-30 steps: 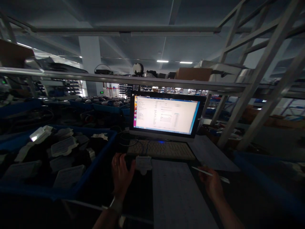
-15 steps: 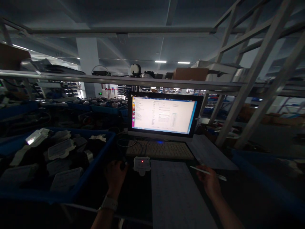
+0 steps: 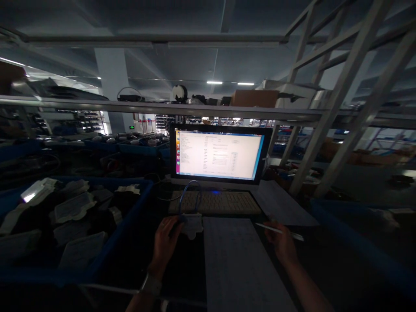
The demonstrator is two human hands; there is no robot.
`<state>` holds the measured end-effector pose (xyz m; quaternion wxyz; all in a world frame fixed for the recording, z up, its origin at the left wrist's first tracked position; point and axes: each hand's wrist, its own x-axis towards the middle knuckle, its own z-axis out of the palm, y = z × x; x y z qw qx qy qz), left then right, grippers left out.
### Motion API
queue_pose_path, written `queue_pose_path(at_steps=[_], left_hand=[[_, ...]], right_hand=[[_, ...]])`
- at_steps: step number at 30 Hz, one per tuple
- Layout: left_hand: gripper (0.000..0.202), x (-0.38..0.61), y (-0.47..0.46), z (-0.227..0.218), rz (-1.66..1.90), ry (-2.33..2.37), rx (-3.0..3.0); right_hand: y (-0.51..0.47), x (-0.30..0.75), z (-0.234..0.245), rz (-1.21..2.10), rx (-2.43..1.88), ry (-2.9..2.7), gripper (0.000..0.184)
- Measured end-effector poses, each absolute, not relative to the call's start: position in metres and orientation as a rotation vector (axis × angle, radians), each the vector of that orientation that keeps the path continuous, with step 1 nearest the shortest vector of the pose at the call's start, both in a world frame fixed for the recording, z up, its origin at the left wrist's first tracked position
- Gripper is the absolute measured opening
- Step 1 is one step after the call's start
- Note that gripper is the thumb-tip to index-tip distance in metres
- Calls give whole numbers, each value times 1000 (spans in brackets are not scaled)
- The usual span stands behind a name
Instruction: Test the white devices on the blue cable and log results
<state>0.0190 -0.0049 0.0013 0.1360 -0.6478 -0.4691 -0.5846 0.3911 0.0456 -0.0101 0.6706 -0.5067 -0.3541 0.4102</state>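
A small white box-shaped device lies on the dark bench in front of the keyboard. A blue cable arches up from it. My left hand rests against the device's left side, fingers curled at the cable end. My right hand is closed on a white pen above the right edge of a long sheet of paper. A lit monitor stands behind the keyboard.
A blue bin at the left holds several white flat devices. More blue bins stand behind it and one at the right. A metal shelf rail crosses above the monitor, with slanted frame bars at the right.
My left hand has moved from left of the device up to its side. A blue cable now loops up from the device. The red light seen half a second ago no longer shows.
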Motion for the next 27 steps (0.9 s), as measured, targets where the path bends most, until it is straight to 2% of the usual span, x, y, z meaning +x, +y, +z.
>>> queue_pose_path(at_steps=[7, 16, 20, 23, 27], left_hand=[[22, 26, -1, 1, -1598, -1328, -1949], [30, 23, 2, -6, -1629, -1397, -1947], [35, 23, 5, -9, -1663, -1419, -1905], [36, 22, 6, -10, -1680, -1438, -1903], [37, 23, 6, -8, -1669, -1410, -1918]], right_hand=[[47, 392, -10, 898, -1180, -819, 43], [42, 391, -11, 816, -1206, -832, 46], [31, 394, -1, 732, -1221, -871, 61], [23, 412, 10, 525, -1305, -1005, 64], [20, 463, 17, -134, -1457, -1425, 48]])
